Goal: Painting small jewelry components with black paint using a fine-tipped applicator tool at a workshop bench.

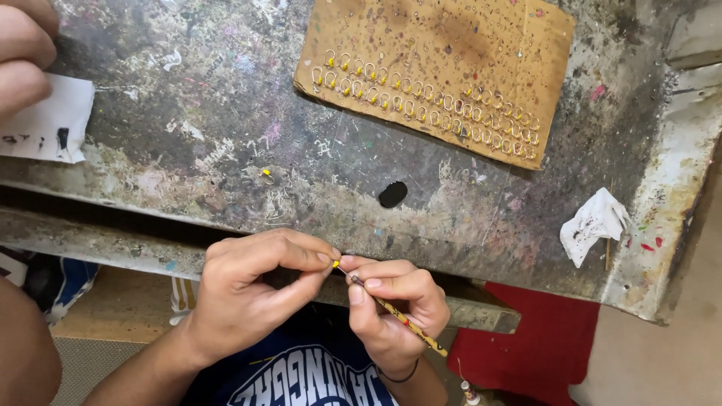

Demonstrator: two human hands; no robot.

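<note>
Head view, left to right.

Far left: another person's hand (22, 53) at the top corner, above a white paper scrap (49, 120) with dark marks, lying flat on the paint-stained surface (226, 113). One loose small wire ring with a yellow bead (266, 176) sits alone on the surface, well apart from the rest.

Centre, below the surface edge: left hand (252, 289) closed in a fingertip pinch on a tiny yellow-tipped piece (335, 264), too small to identify further. Right hand (395, 308) closed around a thin yellow-and-red patterned brush (398, 314), its tip touching the pinched piece.

Handling judgement: the piece looks very light, thin, probably bendable wire; easily dropped, wet paint would smear. Best held at the bare end away from the yellow. The brush is light and stiff; grip near the tip for control.

Upper centre-right: brown cardboard sheet (444, 45) carrying two slanted rows of similar rings (429, 101), yellow-dotted at left. Black oval spot (392, 194) below it.

Right: crumpled white tissue (594, 222), stained, near the surface edge; red cloth (541, 346) underneath.
</note>
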